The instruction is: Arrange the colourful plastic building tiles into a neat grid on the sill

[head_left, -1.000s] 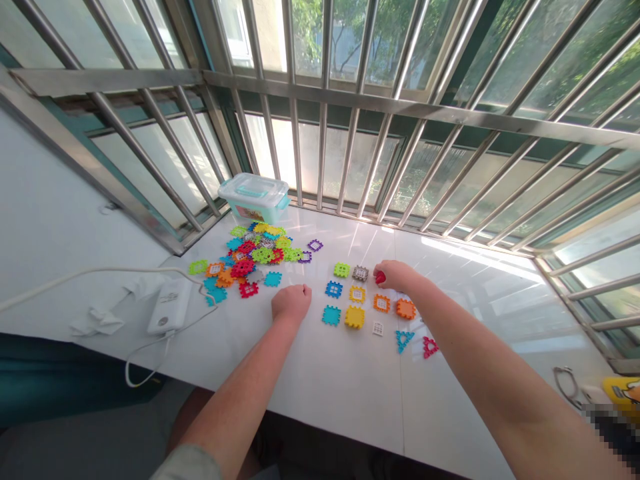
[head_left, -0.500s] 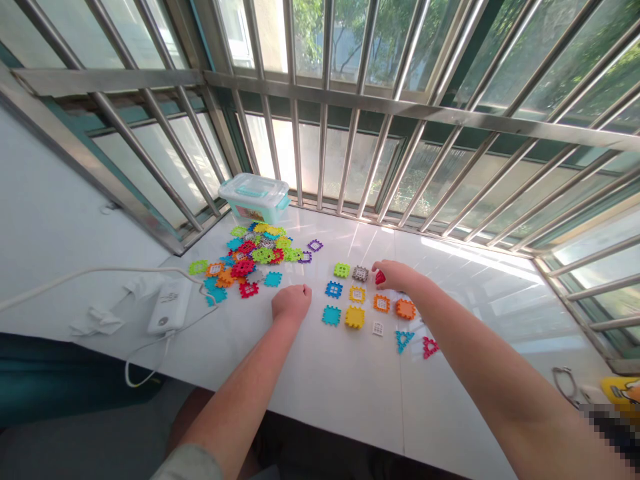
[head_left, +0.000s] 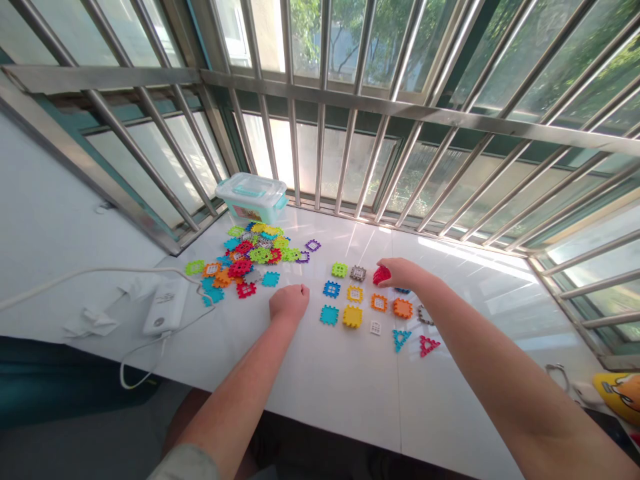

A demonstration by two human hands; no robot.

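Note:
My right hand [head_left: 400,273] reaches over the rows of plastic building pieces, its fingers closed on the red building piece [head_left: 381,275] at or just above the white surface. Left of it lie a grey piece [head_left: 358,273] and a light green piece [head_left: 339,269]. Orange squares [head_left: 403,308] lie nearer, and a blue piece [head_left: 402,290] is partly covered by the hand. My left hand [head_left: 290,302] rests as a closed fist on the surface, with no piece showing in it. A cyan square [head_left: 329,315] lies to its right, and another cyan piece [head_left: 271,279] just beyond it.
A mixed pile of colourful pieces [head_left: 250,253] lies at the left, before a lidded clear-and-mint box [head_left: 253,197]. A white power strip [head_left: 167,307] with a cable sits further left. Two triangles [head_left: 401,340] lie near the front. Metal bars [head_left: 320,157] line the window.
More of the red building piece shows now, below the fingers of my right hand. My left fist stays where it was. The whole view has shifted slightly.

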